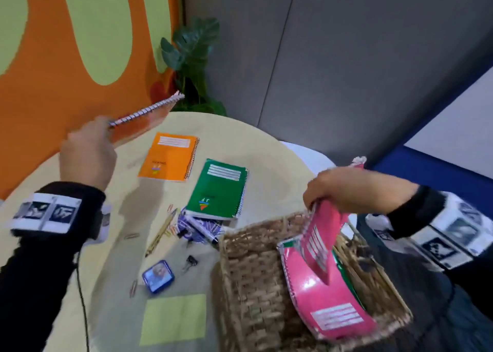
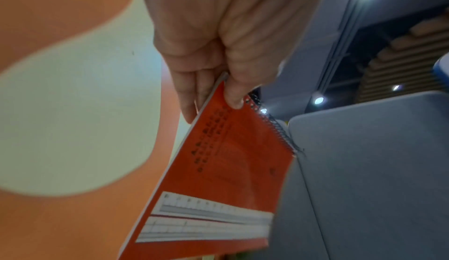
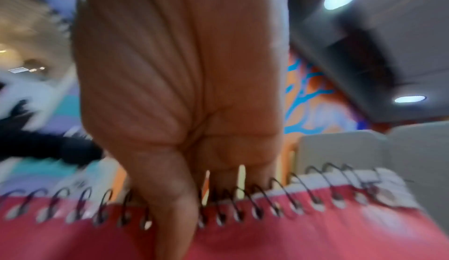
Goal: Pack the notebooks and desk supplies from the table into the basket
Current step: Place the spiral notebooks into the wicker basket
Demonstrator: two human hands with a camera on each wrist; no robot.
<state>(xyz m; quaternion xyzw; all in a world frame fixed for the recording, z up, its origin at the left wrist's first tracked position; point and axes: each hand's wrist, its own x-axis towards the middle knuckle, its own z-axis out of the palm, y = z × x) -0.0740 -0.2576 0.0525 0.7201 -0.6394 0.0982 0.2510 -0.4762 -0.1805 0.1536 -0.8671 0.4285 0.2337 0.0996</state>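
My left hand (image 1: 88, 151) holds an orange spiral notebook (image 1: 144, 121) in the air above the table's far left; thumb and fingers pinch its corner (image 2: 226, 95). My right hand (image 1: 344, 189) pinches a pink spiral notebook (image 1: 324, 234) by its wire spine (image 3: 218, 206) and holds it upright over the wicker basket (image 1: 248, 271). Another pink notebook (image 1: 328, 306) leans inside the basket, with a green one partly hidden behind it. On the table lie an orange notebook (image 1: 169, 158) and a green notebook (image 1: 217, 190).
Loose on the round table (image 1: 266, 149): a pencil (image 1: 161, 231), a marker (image 1: 201, 229) on a purple pad, binder clips (image 1: 190, 261), paper clips, a blue sharpener box (image 1: 158, 275) and a yellow sticky pad (image 1: 173, 315). A plant (image 1: 192, 58) stands behind the table.
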